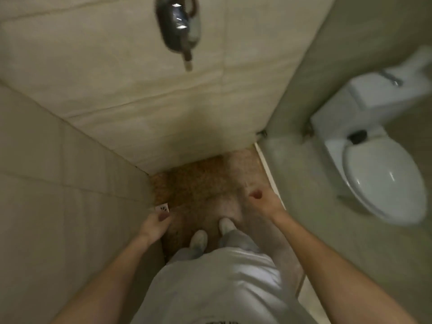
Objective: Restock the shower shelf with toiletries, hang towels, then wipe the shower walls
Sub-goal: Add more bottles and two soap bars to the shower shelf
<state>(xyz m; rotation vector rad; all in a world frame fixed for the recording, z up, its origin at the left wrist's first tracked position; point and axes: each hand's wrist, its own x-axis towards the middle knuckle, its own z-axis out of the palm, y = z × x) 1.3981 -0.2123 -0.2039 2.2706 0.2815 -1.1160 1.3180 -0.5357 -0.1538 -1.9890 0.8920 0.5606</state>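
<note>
Fingers point(163, 217) of the left hand point(153, 229) pinch a small white slip point(162, 208) with dark marks, low and left of centre, right beside the left wall point(58, 183); blur hides what the slip is. Just right of centre, the right hand point(260, 201) has its fingers loosely curled inward, with nothing seen in them. Both hands hang over the brown floor point(198, 183), above two feet point(198, 239) in white. At top centre, a dark shower fitting point(178, 26) sits on the back wall point(117, 78). At the right edge stands a white toilet point(383, 174).
</note>
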